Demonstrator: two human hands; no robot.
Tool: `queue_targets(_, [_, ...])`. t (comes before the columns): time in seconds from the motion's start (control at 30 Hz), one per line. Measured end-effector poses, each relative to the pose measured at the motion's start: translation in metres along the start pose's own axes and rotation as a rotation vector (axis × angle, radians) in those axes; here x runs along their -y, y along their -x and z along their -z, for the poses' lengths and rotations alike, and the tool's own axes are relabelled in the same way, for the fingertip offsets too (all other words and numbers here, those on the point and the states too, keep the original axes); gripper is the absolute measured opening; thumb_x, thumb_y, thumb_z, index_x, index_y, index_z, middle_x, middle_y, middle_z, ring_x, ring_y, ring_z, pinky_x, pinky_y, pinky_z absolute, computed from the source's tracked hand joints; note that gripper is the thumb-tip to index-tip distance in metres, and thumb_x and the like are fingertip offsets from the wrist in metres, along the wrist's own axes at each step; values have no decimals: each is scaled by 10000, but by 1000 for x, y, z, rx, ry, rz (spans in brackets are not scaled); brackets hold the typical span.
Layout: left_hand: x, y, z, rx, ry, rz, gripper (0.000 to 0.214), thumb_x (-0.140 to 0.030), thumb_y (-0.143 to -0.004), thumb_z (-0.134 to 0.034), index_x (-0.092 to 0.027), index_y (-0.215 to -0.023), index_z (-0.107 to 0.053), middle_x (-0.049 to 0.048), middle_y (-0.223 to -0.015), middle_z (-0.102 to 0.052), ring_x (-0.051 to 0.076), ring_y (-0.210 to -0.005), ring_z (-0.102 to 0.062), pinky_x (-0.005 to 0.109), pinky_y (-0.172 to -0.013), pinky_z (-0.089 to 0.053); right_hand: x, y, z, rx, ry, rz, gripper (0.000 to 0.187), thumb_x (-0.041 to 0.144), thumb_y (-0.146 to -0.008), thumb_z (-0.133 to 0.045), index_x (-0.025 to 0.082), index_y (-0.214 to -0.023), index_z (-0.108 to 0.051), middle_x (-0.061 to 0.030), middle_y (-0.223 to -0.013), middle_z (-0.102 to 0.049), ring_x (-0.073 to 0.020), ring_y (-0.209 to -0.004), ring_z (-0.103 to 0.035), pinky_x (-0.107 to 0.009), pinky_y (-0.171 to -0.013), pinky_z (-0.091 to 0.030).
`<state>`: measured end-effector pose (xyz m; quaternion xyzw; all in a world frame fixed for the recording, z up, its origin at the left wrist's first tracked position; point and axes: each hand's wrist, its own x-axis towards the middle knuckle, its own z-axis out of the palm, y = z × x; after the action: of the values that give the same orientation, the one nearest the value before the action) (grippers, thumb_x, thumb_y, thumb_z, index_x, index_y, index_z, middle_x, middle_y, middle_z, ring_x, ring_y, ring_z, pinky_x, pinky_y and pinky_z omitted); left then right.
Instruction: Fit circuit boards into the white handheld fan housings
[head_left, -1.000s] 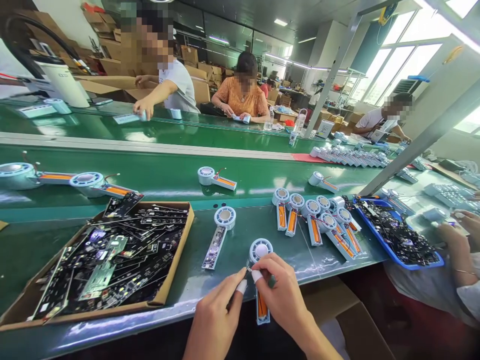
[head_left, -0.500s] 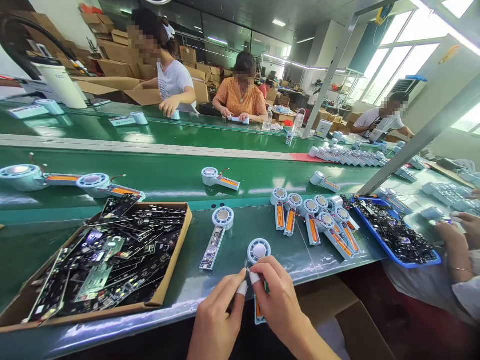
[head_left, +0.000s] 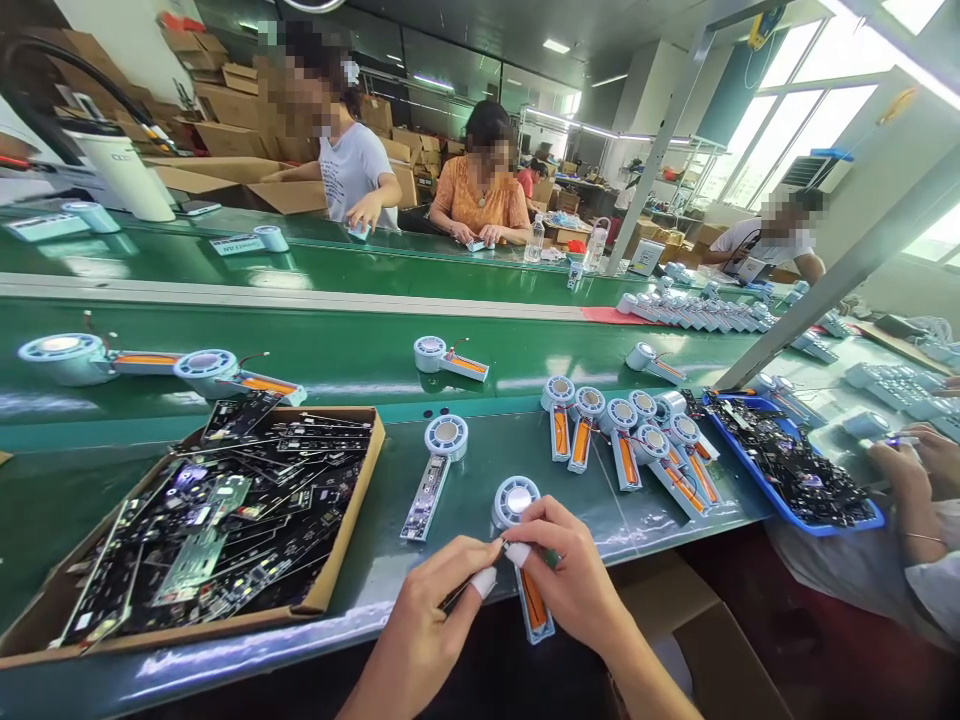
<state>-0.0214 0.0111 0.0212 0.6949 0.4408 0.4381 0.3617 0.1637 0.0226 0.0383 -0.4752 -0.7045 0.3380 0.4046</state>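
At the near edge of the bench, my left hand (head_left: pixel 442 610) is closed, with white finger cots on it. Between its thumb and fingers shows a thin dark edge, which looks like a circuit board seen side-on. My right hand (head_left: pixel 562 570) pinches a small wire connector against the board's end; the fingertips of both hands meet there. Just behind them lies a light-blue handheld fan (head_left: pixel 516 500), its round head on the bench and its open handle with an orange battery jutting over the edge, partly hidden by my right hand. Left of it rests another fan (head_left: pixel 446 437) with a board in its handle.
A cardboard tray (head_left: pixel 352 510) of circuit boards stands left. Several open fans (head_left: pixel 621 415) lie clustered right, beside a blue tray (head_left: pixel 795 510) of boards. Fans ride the green belt (head_left: pixel 360 345) behind. A co-worker's hands (head_left: pixel 911 465) are at far right; a metal post (head_left: pixel 810 275) slants across.
The fans on the near belt have shifted right, and those on the far belt slightly left. My hands have moved slightly down, and the handle of the fan before me has swung right.
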Motion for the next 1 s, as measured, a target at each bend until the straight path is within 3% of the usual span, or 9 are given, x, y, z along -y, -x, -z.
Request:
queue_targets(0.13, [-11, 6, -9, -2, 50, 102, 331, -374, -961, -533, -261, -1159, -773, 88, -1140, -783, 255, -1040, -732, 328, -923, -579, 5, 4, 10, 70, -37, -146, 242, 291, -968, -569, 212, -1012, -794, -37, -814, -679, -186, -765, -628, -271, -686, -474])
queue_targets(0.23, [-18, 13, -14, 14, 208, 286, 450, -488, -995, -421, -279, -1261, -718, 76, -1268, -738, 274, -1229, -646, 398, -1069, -496, 5, 7, 18, 134, -215, -309, 285, 411, -949, -618, 197, -1063, -769, -27, -802, -694, -179, -727, -608, -267, -661, -465])
queue_targets(0.3, [-15, 13, -17, -33, 279, 396, 500, -528, -997, -365, -261, -1236, -714, 84, -1231, -746, 276, -1184, -660, 413, -1040, -512, 1, 8, 19, 115, -350, -363, 272, 431, -881, -700, 183, -973, -760, -24, -810, -687, -163, -713, -581, -263, -667, -451])
queue_targets(0.4, [-4, 5, -23, -12, 177, 426, 445, -538, -895, -529, -193, -1095, -725, 104, -985, -767, 283, -902, -709, 403, -831, -576, -8, 7, 15, 92, -558, -431, 257, 415, -795, -761, 167, -774, -698, 3, -707, -619, -125, -638, -502, -237, -617, -399])
queue_targets(0.5, [2, -7, -28, 102, 76, 447, 425, -497, -796, -663, -169, -1059, -726, 94, -918, -759, 258, -760, -677, 380, -733, -549, -10, 7, 11, 120, -681, -433, 242, 381, -774, -751, 164, -722, -658, 26, -647, -557, -96, -572, -429, -220, -568, -349])
queue_targets(0.67, [-4, -14, -28, 305, 507, 504, 432, -489, -760, -755, -163, -1043, -738, 101, -1011, -775, 274, -888, -703, 364, -815, -551, -7, 13, 9, 222, -768, -306, 217, 338, -753, -777, 156, -716, -666, 4, -688, -587, -100, -599, -454, -227, -594, -372])
queue_targets(0.73, [-5, -12, -28, 234, 661, 511, 465, -503, -741, -784, -173, -1064, -727, 102, -1084, -766, 291, -1013, -696, 385, -934, -532, -11, 16, 7, 204, -823, -273, 218, 342, -747, -796, 162, -744, -673, 3, -699, -594, -99, -587, -463, -227, -579, -381])
queue_targets(0.83, [-2, -7, -31, 75, 691, 509, 512, -559, -767, -757, -186, -1111, -693, 107, -1181, -732, 296, -1129, -663, 398, -1017, -501, -18, 16, 6, 86, -865, -309, 220, 349, -762, -799, 170, -786, -673, 24, -673, -578, -73, -523, -408, -204, -513, -339])
queue_targets(1.0, [4, 4, -37, -41, 579, 474, 464, -571, -872, -647, -188, -1133, -634, 79, -1027, -740, 245, -935, -704, 340, -835, -561, -13, 14, 7, 27, -712, -343, 281, 360, -775, -789, 192, -959, -660, 21, -749, -593, -99, -611, -486, -198, -535, -368])
